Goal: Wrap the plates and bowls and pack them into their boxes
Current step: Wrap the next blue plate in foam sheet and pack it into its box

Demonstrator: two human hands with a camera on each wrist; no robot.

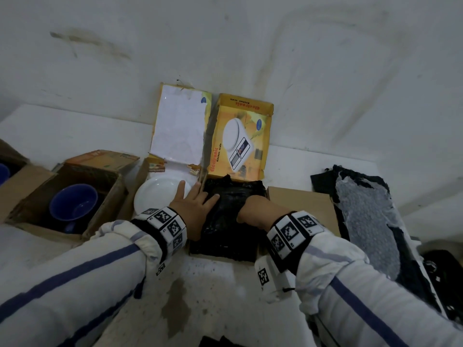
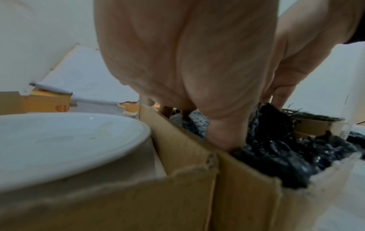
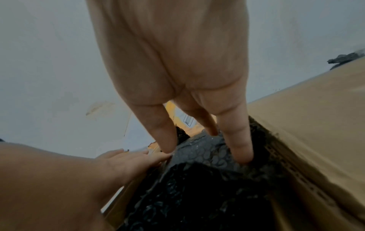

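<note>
Black wrapped bundle (image 1: pixel 231 214) in one box (image 1: pixel 304 204); both hands' straight fingers (image 3: pixel 240 145) press it; one bare plate (image 1: pixel 160 194) beside.

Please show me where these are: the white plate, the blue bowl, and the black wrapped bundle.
white plate (image 1: pixel 160 194), head view, on its bare inner surface left of the left hand.
blue bowl (image 1: pixel 74 202), head view, on its inside, in the brown box.
black wrapped bundle (image 1: pixel 225 234), head view, on its top between the hands.

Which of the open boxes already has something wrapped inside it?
The kitchen scale box under both hands: black bubble wrap fills it. Its neighbours show a bare white plate and blue bowl.
</note>
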